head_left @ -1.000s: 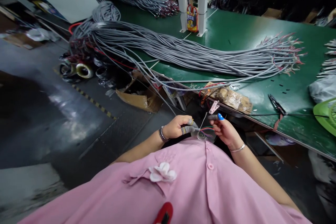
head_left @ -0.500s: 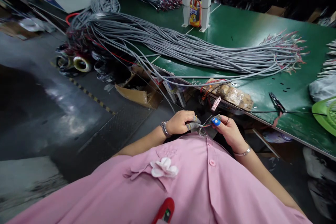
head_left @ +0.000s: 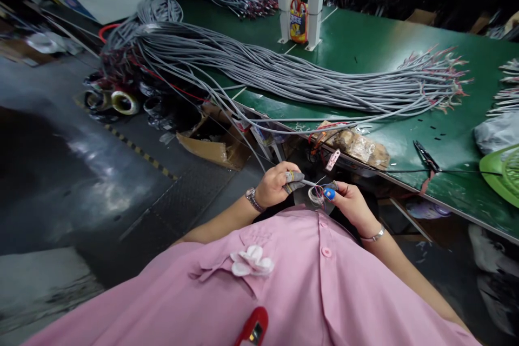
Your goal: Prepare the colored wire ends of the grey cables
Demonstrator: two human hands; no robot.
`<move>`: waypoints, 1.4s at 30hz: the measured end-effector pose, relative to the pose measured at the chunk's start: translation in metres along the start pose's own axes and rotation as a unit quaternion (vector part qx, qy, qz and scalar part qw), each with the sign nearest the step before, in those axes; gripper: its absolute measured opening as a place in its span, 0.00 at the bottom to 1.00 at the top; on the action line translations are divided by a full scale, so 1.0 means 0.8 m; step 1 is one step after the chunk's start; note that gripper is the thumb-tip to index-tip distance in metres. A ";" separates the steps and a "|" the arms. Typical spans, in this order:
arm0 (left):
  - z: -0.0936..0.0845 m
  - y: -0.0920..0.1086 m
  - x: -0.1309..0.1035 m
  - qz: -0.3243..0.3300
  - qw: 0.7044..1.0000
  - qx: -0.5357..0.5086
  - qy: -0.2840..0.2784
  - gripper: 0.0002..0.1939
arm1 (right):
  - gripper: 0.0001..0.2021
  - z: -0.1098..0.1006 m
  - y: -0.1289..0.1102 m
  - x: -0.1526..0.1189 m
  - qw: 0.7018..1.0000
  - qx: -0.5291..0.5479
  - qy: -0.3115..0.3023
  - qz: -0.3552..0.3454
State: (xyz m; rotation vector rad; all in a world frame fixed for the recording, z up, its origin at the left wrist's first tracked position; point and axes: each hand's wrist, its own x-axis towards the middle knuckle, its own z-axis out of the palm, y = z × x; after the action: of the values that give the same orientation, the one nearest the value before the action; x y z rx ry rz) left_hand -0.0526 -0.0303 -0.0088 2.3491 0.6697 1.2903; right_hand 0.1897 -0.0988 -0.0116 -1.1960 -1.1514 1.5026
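My left hand [head_left: 279, 184], with grey covers on some fingertips, is closed around a grey cable [head_left: 310, 183] whose end points right. Thin coloured wires [head_left: 318, 191] fan out from that end, and one pale strand sticks upward. Opposite, my right hand [head_left: 352, 204] pinches among these wires, a blue wrap [head_left: 330, 193] on its thumb. Exactly which wires it grips is too small to tell. Both hands are in front of my pink shirt, below the table edge.
A long bundle of grey cables [head_left: 259, 67] lies across the green table [head_left: 377, 32]. Near the edge are a taped parcel [head_left: 365, 148] and black-handled pliers [head_left: 426, 157]. A green basket [head_left: 500, 173] stands at right. On the floor is an open cardboard box [head_left: 211, 148].
My left hand has turned and shifted slightly, and more of the grey cable now shows between my hands. The wires are spread more visibly. My right hand has moved a little downward.
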 end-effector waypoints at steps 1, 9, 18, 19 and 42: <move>0.002 0.000 0.000 -0.011 1.000 0.019 0.016 0.11 | 0.13 0.001 -0.001 -0.001 1.000 0.001 -0.005 0.001; 0.010 0.008 -0.003 -0.101 0.995 0.026 0.002 0.11 | 0.13 -0.002 -0.013 -0.008 0.997 -0.050 0.046 -0.044; 0.027 0.034 -0.006 -0.435 0.734 -0.522 0.017 0.24 | 0.12 0.024 -0.032 -0.024 0.985 0.027 0.095 -0.145; 0.030 0.037 -0.007 -0.445 0.712 -0.543 0.008 0.23 | 0.12 0.031 -0.036 -0.024 0.984 0.033 0.090 -0.152; -0.009 0.021 0.032 -0.139 0.837 -0.384 -0.364 0.17 | 0.11 0.015 -0.029 -0.007 0.994 0.006 0.051 -0.097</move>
State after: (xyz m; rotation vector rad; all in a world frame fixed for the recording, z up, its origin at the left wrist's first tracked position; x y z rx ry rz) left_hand -0.0431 -0.0289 0.0208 1.7425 0.1604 0.3332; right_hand 0.1803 -0.1012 0.0131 -1.1062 -1.1540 1.2859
